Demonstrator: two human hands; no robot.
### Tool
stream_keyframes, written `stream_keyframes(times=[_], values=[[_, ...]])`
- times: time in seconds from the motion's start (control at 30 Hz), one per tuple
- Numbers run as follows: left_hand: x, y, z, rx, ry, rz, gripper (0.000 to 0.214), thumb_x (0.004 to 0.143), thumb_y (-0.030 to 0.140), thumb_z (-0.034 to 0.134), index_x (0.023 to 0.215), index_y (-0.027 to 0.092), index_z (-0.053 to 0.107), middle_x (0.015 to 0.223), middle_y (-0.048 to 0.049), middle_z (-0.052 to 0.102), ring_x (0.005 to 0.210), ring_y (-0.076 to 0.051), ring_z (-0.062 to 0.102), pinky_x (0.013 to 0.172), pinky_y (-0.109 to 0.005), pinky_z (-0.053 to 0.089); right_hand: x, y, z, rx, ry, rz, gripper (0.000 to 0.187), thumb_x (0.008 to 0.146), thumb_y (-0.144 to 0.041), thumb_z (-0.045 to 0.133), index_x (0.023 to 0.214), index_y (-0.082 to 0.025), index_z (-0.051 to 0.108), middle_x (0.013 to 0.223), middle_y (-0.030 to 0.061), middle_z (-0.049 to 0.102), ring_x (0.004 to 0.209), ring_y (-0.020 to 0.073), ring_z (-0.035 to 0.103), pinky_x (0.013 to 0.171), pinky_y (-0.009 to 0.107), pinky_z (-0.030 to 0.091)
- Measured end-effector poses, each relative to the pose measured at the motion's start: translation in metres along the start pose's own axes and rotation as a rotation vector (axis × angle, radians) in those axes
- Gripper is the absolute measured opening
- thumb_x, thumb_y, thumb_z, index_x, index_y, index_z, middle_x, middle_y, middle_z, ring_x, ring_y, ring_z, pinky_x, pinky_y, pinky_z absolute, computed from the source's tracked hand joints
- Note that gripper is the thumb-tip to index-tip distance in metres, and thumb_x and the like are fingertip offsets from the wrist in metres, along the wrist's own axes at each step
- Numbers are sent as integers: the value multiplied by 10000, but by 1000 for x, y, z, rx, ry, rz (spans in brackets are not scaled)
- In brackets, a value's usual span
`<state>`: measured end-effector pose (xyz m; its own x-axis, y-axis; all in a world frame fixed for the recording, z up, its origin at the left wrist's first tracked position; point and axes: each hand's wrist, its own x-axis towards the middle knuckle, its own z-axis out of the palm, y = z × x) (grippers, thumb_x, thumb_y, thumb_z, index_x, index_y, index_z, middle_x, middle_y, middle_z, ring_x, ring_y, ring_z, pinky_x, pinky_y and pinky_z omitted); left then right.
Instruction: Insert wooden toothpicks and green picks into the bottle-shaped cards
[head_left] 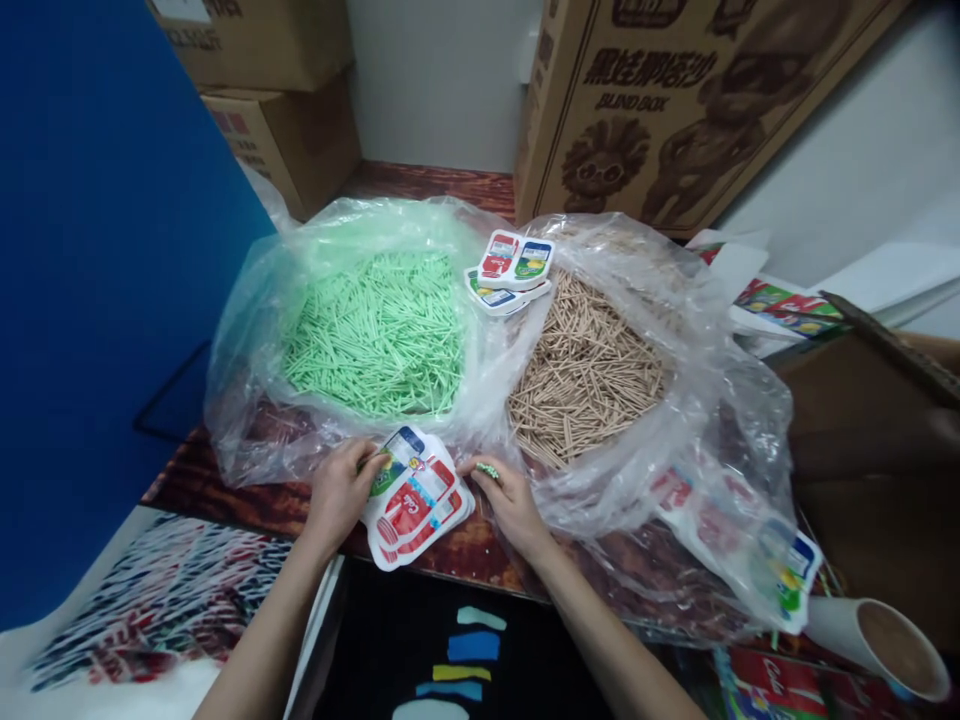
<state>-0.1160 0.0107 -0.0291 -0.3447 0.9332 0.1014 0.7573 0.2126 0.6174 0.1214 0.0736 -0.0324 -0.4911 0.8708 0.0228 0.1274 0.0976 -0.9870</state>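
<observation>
My left hand (341,497) is closed on the left edge of a small stack of printed pouches (420,500), white-rimmed, with red Cola and green-blue designs. My right hand (516,508) is at the stack's right edge, its fingers curled around a small bunch of green sticks (487,470) whose ends show. Behind my hands, an open clear plastic bag holds a heap of light green sticks (379,335). To its right, another clear bag holds brown sticks (589,375). More printed pouches (514,265) lie stacked between the two bags.
Cardboard boxes (285,140) stand at the back left, and a large printed carton (675,110) at the back right. A blue panel (112,300) borders the left side. Pouches (795,580) lie by the right bag, near a pale cup (847,635) and an open box (870,440).
</observation>
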Motion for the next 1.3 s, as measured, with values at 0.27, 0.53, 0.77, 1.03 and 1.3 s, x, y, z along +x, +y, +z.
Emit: stream_keyframes(times=[0.27,0.53,0.77,1.03,1.3], values=[[7,12,-9,171,-92,-87,195,853,359,501,932,218,610,878,-47,694,828,-235,646,681,-306,438,0,5,0,-12,-17,-6,230,930,-325,482,910,-202,676,902,39,694,919,198,637,852,312,477],[7,22,-3,164,24,-8,134,828,330,536,744,226,550,747,-18,635,729,-216,606,674,-311,431,0,4,1,-33,-10,-2,242,931,-339,476,915,-205,676,905,42,693,900,197,633,837,306,475],[-2,18,-1,111,102,101,217,887,344,450,741,218,549,728,-37,594,721,-216,582,681,-318,432,-1,6,2,-56,3,-26,260,940,-333,469,950,-210,698,886,44,688,867,194,627,813,310,485],[0,11,4,175,43,110,255,910,322,395,674,239,446,687,-25,554,694,-209,560,642,-308,402,-2,9,3,-52,6,-28,263,944,-346,466,948,-213,692,894,41,685,879,195,632,827,304,476],[8,17,-3,306,-84,-20,136,870,290,473,940,219,565,880,-65,678,831,-257,628,673,-319,414,-2,6,3,-43,-1,-34,215,938,-296,475,909,-205,669,891,41,674,889,191,626,828,298,462]])
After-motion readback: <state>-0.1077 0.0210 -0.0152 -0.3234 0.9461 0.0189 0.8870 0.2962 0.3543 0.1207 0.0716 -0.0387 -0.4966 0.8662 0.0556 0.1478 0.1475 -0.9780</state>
